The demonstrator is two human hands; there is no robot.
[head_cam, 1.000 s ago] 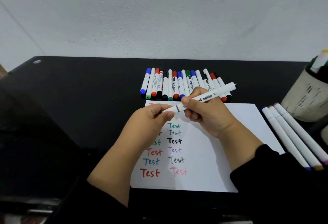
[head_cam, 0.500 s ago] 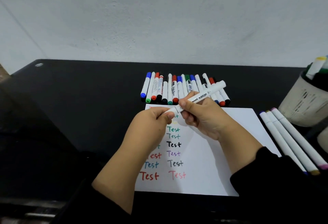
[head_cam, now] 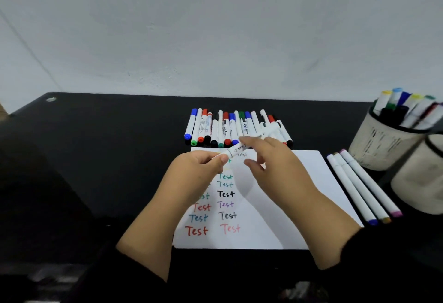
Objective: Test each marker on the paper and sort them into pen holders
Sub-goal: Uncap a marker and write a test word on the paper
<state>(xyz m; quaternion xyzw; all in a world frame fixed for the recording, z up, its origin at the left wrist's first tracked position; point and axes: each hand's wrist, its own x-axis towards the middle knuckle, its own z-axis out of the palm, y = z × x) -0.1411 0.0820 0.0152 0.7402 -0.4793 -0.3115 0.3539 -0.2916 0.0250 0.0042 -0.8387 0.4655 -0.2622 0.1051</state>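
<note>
A white marker (head_cam: 237, 151) hangs slanted above the top of the white paper (head_cam: 299, 194), which carries two columns of the word "Test" in several colours. My left hand (head_cam: 199, 173) pinches the marker's near end between thumb and fingertips. Blurred, my right hand (head_cam: 275, 168) hovers over the marker's body with fingers spread and the thumb apart from it. Behind the paper lies a row of several capped markers (head_cam: 225, 127). A cream pen holder (head_cam: 383, 142) with several markers stands at the right, and a second cream holder (head_cam: 417, 178) stands in front of it.
Three long white markers (head_cam: 359, 182) lie side by side between the paper and the holders. The black table (head_cam: 96, 146) stretches to the left, and a grey wall rises behind it.
My right hand has loosened from gripping the marker, and its fingers have spread. The marker's far end has dropped lower. My left hand keeps its pinch on the near end.
</note>
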